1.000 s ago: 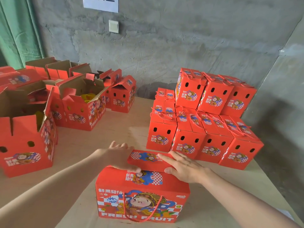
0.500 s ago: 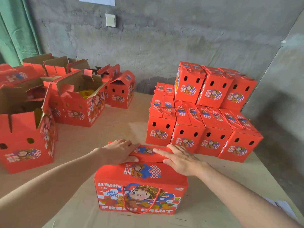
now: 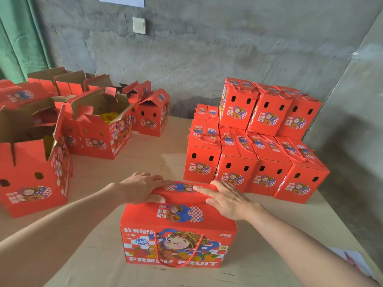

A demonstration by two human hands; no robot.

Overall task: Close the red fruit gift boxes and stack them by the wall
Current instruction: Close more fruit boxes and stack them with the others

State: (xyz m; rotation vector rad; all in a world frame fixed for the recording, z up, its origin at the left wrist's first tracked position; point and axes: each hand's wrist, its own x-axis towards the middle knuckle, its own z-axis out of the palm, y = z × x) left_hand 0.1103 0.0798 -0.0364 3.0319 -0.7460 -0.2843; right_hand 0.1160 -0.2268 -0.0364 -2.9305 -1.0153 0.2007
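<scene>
Two bare hands bear down on the folded red top flap (image 3: 182, 190) of a red printed cardboard fruit gift box (image 3: 178, 235). The box stands upright near the front edge of the pale wooden tabletop (image 3: 153, 156), its "FRESH FRUIT" face toward the camera. The left hand (image 3: 141, 188) lies over the flap's left end, fingers stretched flat and thumb laid along its front edge. The right hand (image 3: 226, 200) covers the right end, fingers straight and spread, clasping nothing. The flap sits close to level, a little proud of the box's top panel. A red twisted rope handle (image 3: 178, 254) hangs in a loop down the box's front face.

Just beyond the right hand, toward the tabletop's right edge, stands the stack of closed red gift boxes (image 3: 255, 162). Its lower layer runs back toward the wall, with three more boxes set on top at the rear. Across the tabletop's left side, well apart from the stack, stand open red cardboard boxes (image 3: 99, 139) with brown inner flaps raised; one shows something yellow (image 3: 108, 117) inside. The nearest open box (image 3: 35, 179) sits at the left edge.

Behind them rises a rough grey concrete wall (image 3: 207, 54) bearing a white switch plate (image 3: 138, 25) and the lower edge of a white paper sheet (image 3: 122, 1). A green panel (image 3: 18, 38) fills the far-left corner.
</scene>
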